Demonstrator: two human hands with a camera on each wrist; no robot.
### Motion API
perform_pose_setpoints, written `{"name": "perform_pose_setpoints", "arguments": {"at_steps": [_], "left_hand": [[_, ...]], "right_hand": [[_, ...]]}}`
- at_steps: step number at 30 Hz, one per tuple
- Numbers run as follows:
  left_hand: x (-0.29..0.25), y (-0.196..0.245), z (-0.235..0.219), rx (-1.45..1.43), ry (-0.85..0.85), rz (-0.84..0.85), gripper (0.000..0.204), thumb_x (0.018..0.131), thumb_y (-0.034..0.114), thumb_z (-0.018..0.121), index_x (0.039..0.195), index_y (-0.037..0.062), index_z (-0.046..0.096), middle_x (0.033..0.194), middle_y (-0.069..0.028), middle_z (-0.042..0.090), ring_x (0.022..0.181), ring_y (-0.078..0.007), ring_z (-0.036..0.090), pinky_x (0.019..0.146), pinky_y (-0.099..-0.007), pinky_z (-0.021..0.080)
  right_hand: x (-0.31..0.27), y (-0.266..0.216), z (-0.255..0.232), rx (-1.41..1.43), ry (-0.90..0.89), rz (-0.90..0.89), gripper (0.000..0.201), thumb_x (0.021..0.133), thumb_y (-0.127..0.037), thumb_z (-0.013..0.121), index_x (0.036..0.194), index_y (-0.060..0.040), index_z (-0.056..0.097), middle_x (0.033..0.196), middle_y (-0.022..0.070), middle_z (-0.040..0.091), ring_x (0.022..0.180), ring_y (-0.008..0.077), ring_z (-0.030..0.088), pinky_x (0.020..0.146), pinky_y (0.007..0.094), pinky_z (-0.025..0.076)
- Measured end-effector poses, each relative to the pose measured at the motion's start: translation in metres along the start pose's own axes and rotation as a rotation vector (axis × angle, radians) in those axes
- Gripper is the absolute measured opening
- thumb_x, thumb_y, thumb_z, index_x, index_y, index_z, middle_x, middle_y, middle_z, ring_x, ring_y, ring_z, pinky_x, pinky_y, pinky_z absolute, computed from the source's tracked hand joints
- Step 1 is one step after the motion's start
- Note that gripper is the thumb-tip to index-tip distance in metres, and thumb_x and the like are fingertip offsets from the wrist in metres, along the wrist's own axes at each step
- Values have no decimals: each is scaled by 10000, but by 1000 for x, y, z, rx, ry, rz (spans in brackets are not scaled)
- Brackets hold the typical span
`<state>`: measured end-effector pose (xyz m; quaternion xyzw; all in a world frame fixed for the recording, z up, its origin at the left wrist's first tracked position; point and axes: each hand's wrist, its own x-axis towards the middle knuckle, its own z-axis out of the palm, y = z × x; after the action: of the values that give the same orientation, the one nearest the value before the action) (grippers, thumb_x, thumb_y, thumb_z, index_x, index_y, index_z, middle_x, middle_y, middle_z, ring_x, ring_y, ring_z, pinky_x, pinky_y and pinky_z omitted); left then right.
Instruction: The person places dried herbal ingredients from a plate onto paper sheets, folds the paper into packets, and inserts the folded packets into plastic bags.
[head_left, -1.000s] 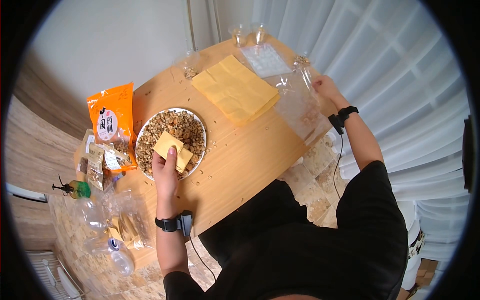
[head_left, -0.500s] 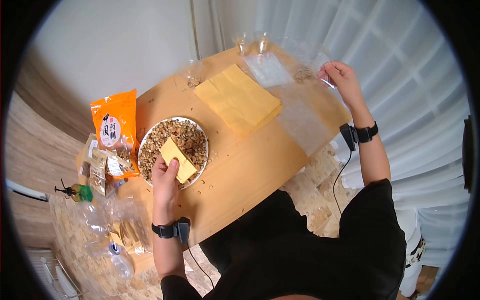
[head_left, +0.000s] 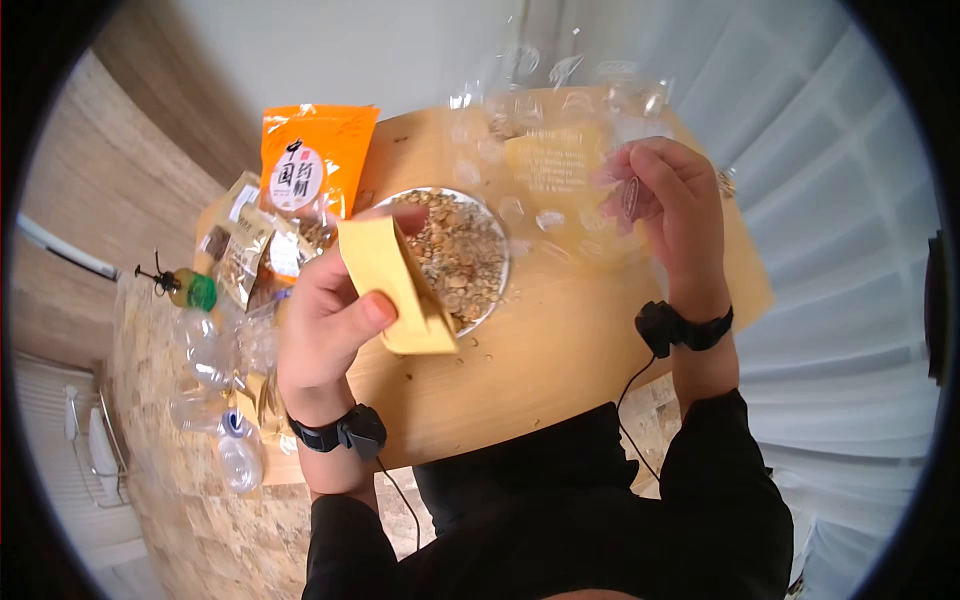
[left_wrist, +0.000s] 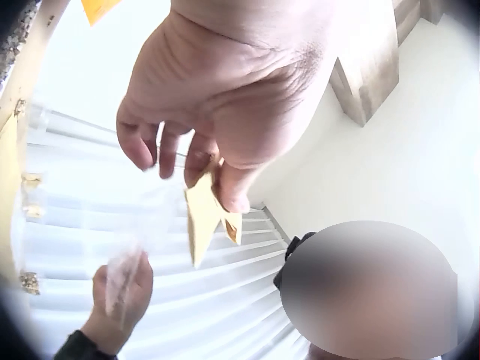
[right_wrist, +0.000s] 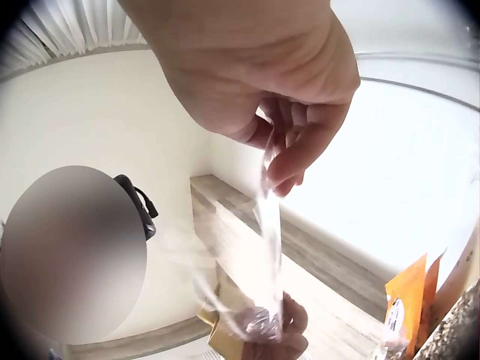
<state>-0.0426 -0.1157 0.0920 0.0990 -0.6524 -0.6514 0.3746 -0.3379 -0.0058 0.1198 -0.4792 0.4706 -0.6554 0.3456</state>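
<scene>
My left hand (head_left: 325,320) grips a folded yellow paper packet (head_left: 395,290) between thumb and fingers, raised over the near left side of a white plate. Chopped dried pieces (head_left: 455,250) heap the plate (head_left: 507,260). In the left wrist view the packet (left_wrist: 201,221) hangs below the fingertips, its folded ends spread apart. My right hand (head_left: 680,220) pinches a clear plastic bag (right_wrist: 271,225) by its edge. White print shows on the bag, which spreads leftward over the table, with yellow paper (head_left: 550,165) showing through it.
An orange printed pouch (head_left: 320,150) stands behind the plate's left side, with smaller foil packets (head_left: 245,240) beside it. A green spray bottle (head_left: 190,288), clear plastic bottles (head_left: 240,460) and more bags crowd the table's left end. Crumbs lie near the plate.
My right hand has lifted the plastic bag from the table's right side and swung it left over the middle. My left hand has raised the yellow packet off the heap, turning it upright.
</scene>
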Motion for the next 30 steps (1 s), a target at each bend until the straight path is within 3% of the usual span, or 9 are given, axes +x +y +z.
{"name": "perform_pose_setpoints", "arguments": {"at_steps": [5, 7, 14, 17, 20, 23, 25, 28, 30], "left_hand": [[-5, 19, 12, 169, 214, 55, 428, 786, 190, 754, 1135, -6, 602, 1233, -74, 502, 1138, -180, 489, 973, -319, 381], [-5, 18, 5, 239, 87, 10, 410, 770, 149, 758, 1124, 4, 608, 1216, -60, 476, 1135, -176, 478, 969, -309, 382], [6, -2, 16, 126, 211, -72, 396, 805, 121, 728, 1160, 5, 598, 1381, -156, 394, 1255, -208, 433, 989, -337, 396], [7, -2, 12, 373, 301, -15, 386, 832, 113, 707, 1174, -8, 578, 1321, -154, 478, 1188, -186, 497, 954, -323, 433], [6, 11, 15, 35, 316, -139, 355, 871, 64, 660, 1190, -38, 540, 1087, -63, 640, 985, -126, 607, 870, -277, 488], [2, 18, 8, 12, 318, -112, 351, 867, 48, 659, 1188, -32, 541, 1062, -62, 645, 955, -121, 617, 852, -269, 500], [-2, 22, 3, 11, 346, -95, 337, 853, 98, 687, 1144, -29, 575, 1016, -62, 663, 898, -125, 626, 799, -276, 509], [-7, 34, -19, 858, -40, -136, 388, 760, 289, 763, 961, -12, 622, 829, -127, 623, 724, -230, 615, 635, -329, 467], [-10, 38, -19, 925, -121, -130, 400, 752, 316, 760, 925, -9, 606, 789, -136, 588, 705, -274, 591, 624, -343, 461]], "right_hand": [[15, 13, 45, 191, 183, -117, 260, 950, -141, 504, 1028, 85, 605, 967, 201, 669, 730, 274, 688, 549, 308, 568], [17, 20, 56, 329, 235, -219, 285, 954, -151, 510, 1066, 103, 577, 1046, 218, 642, 829, 323, 679, 604, 370, 587], [9, 32, 73, 542, -41, -191, 367, 989, -241, 446, 1142, 82, 530, 1115, 210, 609, 909, 335, 665, 694, 431, 593], [9, 40, 75, 654, -82, -153, 380, 998, -266, 416, 1156, 61, 527, 1118, 210, 608, 908, 333, 667, 691, 433, 588], [14, 41, 70, 721, -150, -91, 371, 996, -261, 424, 1176, 49, 519, 1127, 207, 606, 928, 331, 663, 693, 423, 576], [27, 44, 61, 636, -253, 24, 378, 975, -240, 470, 1236, 34, 470, 1141, 201, 603, 996, 316, 640, 739, 412, 557], [41, 44, 56, 344, -53, 35, 496, 916, -177, 583, 1319, 32, 384, 1182, 195, 590, 1072, 288, 603, 839, 375, 518], [51, 39, 35, -164, 47, -126, 682, 843, -137, 691, 1379, 23, 302, 1264, 207, 538, 1159, 273, 544, 907, 335, 474], [50, 36, 24, -175, 79, -198, 724, 826, -141, 716, 1389, 22, 290, 1294, 209, 510, 1193, 272, 515, 927, 333, 458]]}}
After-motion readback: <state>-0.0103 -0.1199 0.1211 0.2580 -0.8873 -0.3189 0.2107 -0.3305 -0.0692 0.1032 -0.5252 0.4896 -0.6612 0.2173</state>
